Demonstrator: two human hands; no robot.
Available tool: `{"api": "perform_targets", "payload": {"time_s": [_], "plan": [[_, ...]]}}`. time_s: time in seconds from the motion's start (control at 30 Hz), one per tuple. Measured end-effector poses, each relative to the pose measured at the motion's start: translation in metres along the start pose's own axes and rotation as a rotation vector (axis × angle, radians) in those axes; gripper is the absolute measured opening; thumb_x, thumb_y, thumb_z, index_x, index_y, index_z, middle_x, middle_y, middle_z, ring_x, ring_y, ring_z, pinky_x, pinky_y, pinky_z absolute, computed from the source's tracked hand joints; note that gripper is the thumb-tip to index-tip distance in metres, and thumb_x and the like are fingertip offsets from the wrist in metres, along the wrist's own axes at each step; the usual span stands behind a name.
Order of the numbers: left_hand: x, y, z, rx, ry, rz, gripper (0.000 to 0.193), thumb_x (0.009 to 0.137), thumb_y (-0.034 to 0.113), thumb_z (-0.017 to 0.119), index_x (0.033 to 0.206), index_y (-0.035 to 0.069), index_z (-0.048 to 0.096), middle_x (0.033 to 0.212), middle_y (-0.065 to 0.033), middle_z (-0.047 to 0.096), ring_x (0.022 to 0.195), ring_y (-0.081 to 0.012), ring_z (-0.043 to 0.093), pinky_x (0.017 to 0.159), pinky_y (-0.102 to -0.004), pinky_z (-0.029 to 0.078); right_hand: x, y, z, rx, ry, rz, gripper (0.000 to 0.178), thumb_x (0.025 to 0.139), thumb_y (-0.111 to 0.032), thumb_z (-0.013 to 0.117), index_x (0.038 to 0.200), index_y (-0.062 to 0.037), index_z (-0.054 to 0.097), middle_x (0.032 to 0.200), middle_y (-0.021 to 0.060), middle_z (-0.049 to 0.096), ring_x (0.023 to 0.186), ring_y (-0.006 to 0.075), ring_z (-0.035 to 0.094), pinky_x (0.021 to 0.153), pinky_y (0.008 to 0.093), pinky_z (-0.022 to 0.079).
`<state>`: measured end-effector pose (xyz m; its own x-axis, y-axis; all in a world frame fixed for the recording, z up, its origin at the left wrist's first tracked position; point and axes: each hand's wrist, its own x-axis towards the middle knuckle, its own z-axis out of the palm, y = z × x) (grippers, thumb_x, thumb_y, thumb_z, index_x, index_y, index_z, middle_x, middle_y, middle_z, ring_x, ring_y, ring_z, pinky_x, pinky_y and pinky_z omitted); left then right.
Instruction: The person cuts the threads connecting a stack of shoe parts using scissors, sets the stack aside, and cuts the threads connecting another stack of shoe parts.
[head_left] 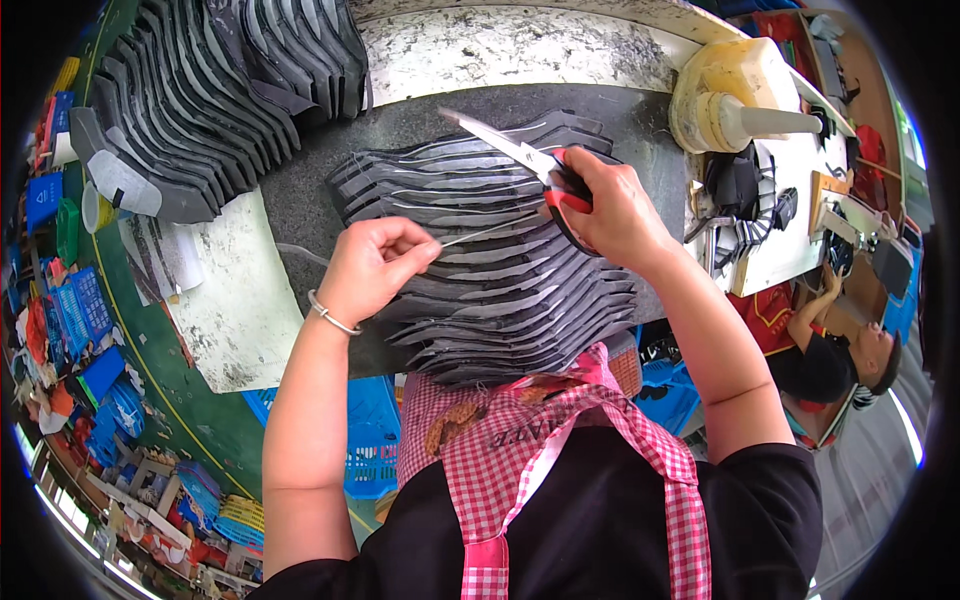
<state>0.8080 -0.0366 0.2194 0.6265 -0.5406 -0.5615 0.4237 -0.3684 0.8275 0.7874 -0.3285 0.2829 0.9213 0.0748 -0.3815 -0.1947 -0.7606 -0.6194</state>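
A row of overlapping dark grey, curved fabric pieces (480,290) lies on the grey work board (300,215) in front of me. Over its left side, my left hand (375,265) pinches the end of a thin pale strip (480,233), which runs right across the pieces. My right hand (615,205) grips red-and-black scissors (520,152) above the row's right side. Their blades point up and to the left and look nearly together. Whether the strip is joined to a piece under my right hand is hidden.
At the far left a larger stack of similar dark pieces (200,95) stands. A yellowish, stained container (735,85) sits at the back right, near black straps (750,190). Blue crates (370,430) are below the table edge. Another person (850,350) works at the right.
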Motion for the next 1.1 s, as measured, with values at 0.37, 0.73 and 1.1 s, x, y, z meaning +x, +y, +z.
{"api": "perform_targets", "payload": {"time_s": [0.37,0.73,1.1], "plan": [[0.014,-0.006,-0.023,0.451,0.243,-0.011,0.018,0.083,0.018,0.078,0.079,0.003,0.071,0.065,-0.0014,0.066,0.059,-0.0055,0.058,0.058,-0.0237,0.047,-0.003,0.033,0.018,-0.276,0.023,-0.266,0.031,0.079,-0.006,0.071,0.105,-0.0033,0.054,0.085,0.0140,0.065,0.085,0.0362,0.066,0.067,0.0453,0.053],[0.035,0.013,-0.034,0.991,0.313,-0.335,0.047,0.069,0.048,0.086,0.068,0.006,0.065,0.065,-0.0074,0.066,0.062,-0.0194,0.064,0.062,-0.0333,0.051,0.011,-0.008,0.000,-0.480,0.091,-0.426,0.047,0.073,-0.038,0.078,0.101,-0.0033,0.063,0.094,0.0107,0.065,0.091,0.0303,0.067,0.072,0.0412,0.055],[0.020,-0.024,-0.067,0.537,0.138,-0.066,0.021,0.082,0.023,0.078,0.086,0.003,0.072,0.073,-0.0041,0.069,0.068,-0.0108,0.063,0.067,-0.0278,0.051,0.041,-0.053,0.040,-0.727,-0.146,-0.417,0.021,0.075,-0.028,0.075,0.070,-0.0075,0.071,0.071,0.0080,0.070,0.071,0.0249,0.072,0.062,0.0370,0.056]]}}
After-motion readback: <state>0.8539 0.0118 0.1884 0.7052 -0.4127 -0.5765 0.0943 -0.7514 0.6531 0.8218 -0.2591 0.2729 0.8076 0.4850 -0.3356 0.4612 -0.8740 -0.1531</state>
